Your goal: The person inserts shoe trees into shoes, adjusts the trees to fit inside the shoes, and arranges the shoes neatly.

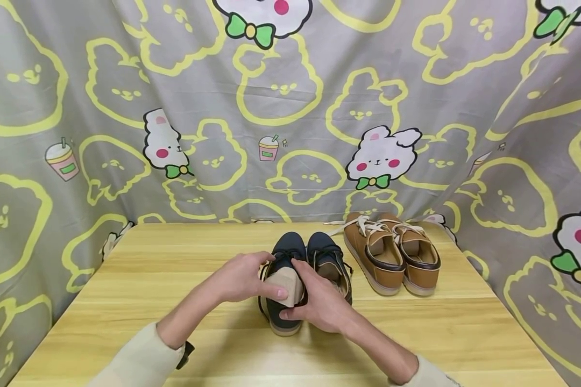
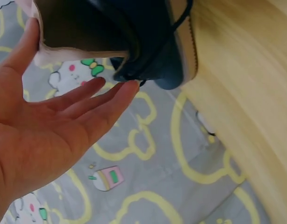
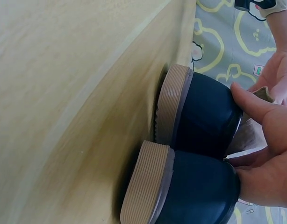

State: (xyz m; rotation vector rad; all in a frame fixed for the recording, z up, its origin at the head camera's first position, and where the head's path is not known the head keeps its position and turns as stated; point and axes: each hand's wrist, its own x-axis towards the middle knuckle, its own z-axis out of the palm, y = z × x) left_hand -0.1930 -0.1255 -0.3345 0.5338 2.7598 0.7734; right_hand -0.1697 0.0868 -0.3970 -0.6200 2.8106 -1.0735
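Observation:
Two navy lace-up shoes stand side by side on the wooden table. Out of the opening of the left navy shoe sticks a beige folded piece; whether it is the tongue or a filling I cannot tell. My left hand touches this piece with its thumb, while the other fingers reach toward the laces, straight and spread in the left wrist view. From the right, my right hand holds the left shoe, thumb on its heel and fingers down between both shoes. Beside it stands the right navy shoe.
A pair of brown shoes with white laces stands farther right, near the table's back edge. A patterned grey curtain hangs behind and along the sides of the wooden table.

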